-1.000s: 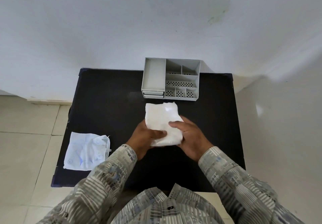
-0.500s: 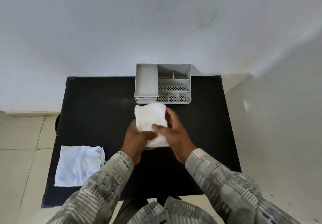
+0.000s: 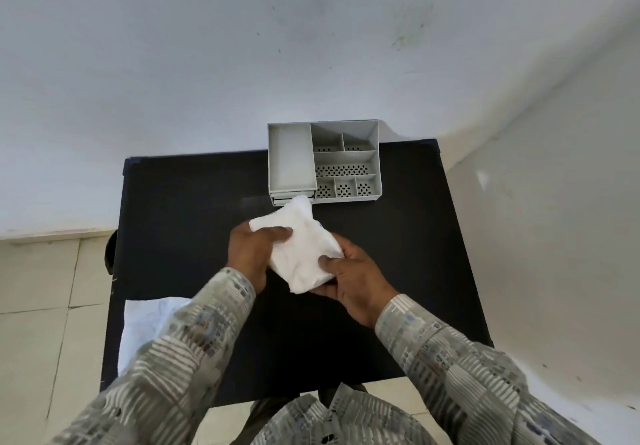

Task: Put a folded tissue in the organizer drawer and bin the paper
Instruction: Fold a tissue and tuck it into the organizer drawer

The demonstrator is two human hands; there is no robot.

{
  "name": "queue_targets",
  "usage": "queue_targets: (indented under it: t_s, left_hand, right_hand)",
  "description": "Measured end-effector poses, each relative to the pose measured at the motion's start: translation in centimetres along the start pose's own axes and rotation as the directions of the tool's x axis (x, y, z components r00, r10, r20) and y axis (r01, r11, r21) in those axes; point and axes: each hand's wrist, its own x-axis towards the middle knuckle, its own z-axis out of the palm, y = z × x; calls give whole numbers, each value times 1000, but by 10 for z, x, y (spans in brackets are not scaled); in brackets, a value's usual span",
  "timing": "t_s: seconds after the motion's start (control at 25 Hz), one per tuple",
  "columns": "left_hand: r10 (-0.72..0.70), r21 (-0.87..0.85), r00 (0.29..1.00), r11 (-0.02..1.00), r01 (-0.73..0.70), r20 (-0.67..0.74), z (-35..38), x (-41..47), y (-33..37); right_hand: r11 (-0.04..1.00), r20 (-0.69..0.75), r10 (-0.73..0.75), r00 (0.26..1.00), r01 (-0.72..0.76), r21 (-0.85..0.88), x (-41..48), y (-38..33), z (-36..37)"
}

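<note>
A white folded tissue (image 3: 301,247) is held above the middle of the black table (image 3: 194,209) by both hands. My left hand (image 3: 251,254) pinches its upper left corner. My right hand (image 3: 356,281) grips its lower right edge from below. The grey organizer (image 3: 323,164) stands at the table's far edge, just beyond the tissue's top corner. Its small drawers (image 3: 292,198) at the front left look shut and are partly hidden by the tissue. A crumpled white paper (image 3: 149,326) with blue print lies at the table's near left corner, partly covered by my left sleeve.
A white wall rises right behind the table, and another wall closes off the right side. Pale floor tiles (image 3: 38,306) lie to the left. A dark object (image 3: 110,254) pokes out at the table's left edge.
The tissue has been turned and tilted, its top corner now nearer the organizer. My left hand shifted to the upper left corner, my right hand to the lower right edge.
</note>
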Motion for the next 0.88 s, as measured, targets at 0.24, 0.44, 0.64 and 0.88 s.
queue_targets:
  t_s: [0.24,0.44,0.64,0.88]
  left_hand:
    - [88,128,991,989,-74,-102,0,41,3]
    - [-241,-114,968,966,231,-73,18,74,2]
    - [-249,-279,968,932,230,-35,47,89,11]
    - [-256,-364,963,908,208,-88,61,93,6]
  right_hand:
    - [998,-13,18,1000,-19,-63,-10,1,-4]
    - [987,-91,60,994,-46,151,-15,12,-32]
    - [969,-112,76,991,-47,242,-22,10,-61]
    - [961,-147,104,984,-61,268,-17,0,-78]
